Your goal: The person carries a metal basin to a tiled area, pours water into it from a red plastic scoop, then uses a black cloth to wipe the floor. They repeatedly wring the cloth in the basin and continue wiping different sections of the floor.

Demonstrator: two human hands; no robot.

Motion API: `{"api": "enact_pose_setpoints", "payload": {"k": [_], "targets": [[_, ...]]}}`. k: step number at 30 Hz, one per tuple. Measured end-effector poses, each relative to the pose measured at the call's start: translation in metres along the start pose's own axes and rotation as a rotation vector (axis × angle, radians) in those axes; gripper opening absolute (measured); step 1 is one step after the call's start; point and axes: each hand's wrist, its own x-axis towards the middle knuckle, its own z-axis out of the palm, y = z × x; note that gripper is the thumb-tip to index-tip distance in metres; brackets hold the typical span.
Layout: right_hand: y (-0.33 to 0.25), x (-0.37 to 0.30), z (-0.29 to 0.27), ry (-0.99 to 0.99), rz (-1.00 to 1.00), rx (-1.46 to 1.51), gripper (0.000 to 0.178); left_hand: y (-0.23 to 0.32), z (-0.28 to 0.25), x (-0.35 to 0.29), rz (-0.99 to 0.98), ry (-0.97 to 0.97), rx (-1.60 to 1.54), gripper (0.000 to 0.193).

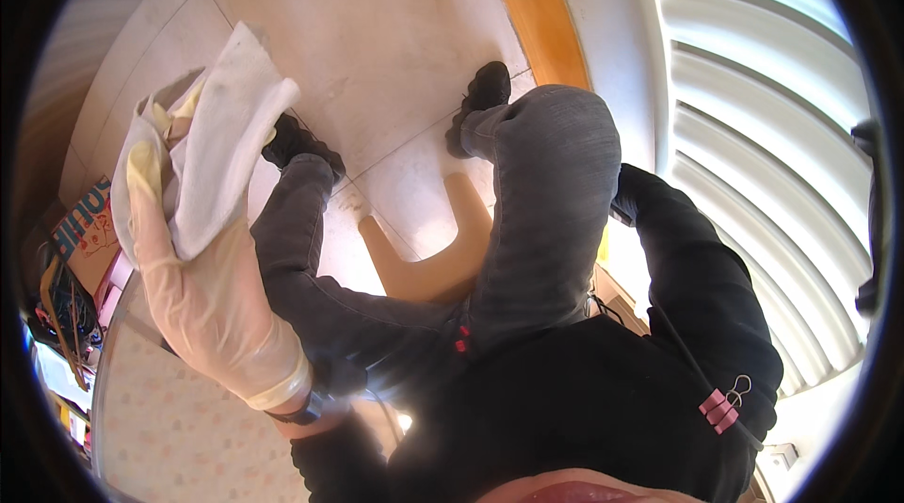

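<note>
My left hand [212,315] wears a thin, pale yellowish see-through glove and is raised at the left. Its fingers are closed round a folded white cloth [231,140], which stands up above the fingertips and hides part of them. A dark watch band [303,409] circles that wrist, just below the glove's cuff. My right arm [697,267], in a black sleeve, reaches down past the outer side of my right knee [560,126]. The knee hides the right hand, so its fingers and anything in them do not show.
I sit over a tan stool [424,272], its edge between my legs. A white ribbed radiator [763,154] lines the right side. At left are a speckled tabletop [179,428] and printed cardboard [89,230]. A pink binder clip [718,412] grips a cable by my right sleeve.
</note>
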Motion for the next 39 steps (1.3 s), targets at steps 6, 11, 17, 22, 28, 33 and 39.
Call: {"api": "enact_pose_setpoints", "payload": {"k": [6,11,17,22,28,33,39], "targets": [[0.029,0.02,-0.104,0.325,0.108,0.386,0.033,0.012,0.005,0.009,-0.469,0.195,-0.808,0.035],[0.105,0.083,-0.26,0.908,0.193,0.127,0.028,0.013,0.014,0.007,-0.396,0.099,-0.706,0.032],[0.117,0.131,-0.218,0.866,0.214,-0.152,0.032,0.01,0.019,0.025,-0.29,0.208,-0.351,0.038],[-0.004,0.098,0.016,0.407,-0.097,0.189,0.025,0.009,0.015,0.029,-0.451,0.171,-0.648,0.041],[-0.055,0.035,0.093,0.051,-0.277,0.165,0.021,0.003,0.023,0.02,-0.307,0.069,-0.33,0.037],[0.03,0.121,-0.138,1.256,0.066,0.815,0.019,-0.007,0.026,0.015,-0.044,-0.024,-0.014,0.053],[0.09,0.097,-0.223,0.644,0.214,-0.143,0.037,0.002,0.026,0.034,-0.284,0.034,-0.239,0.05]]}}
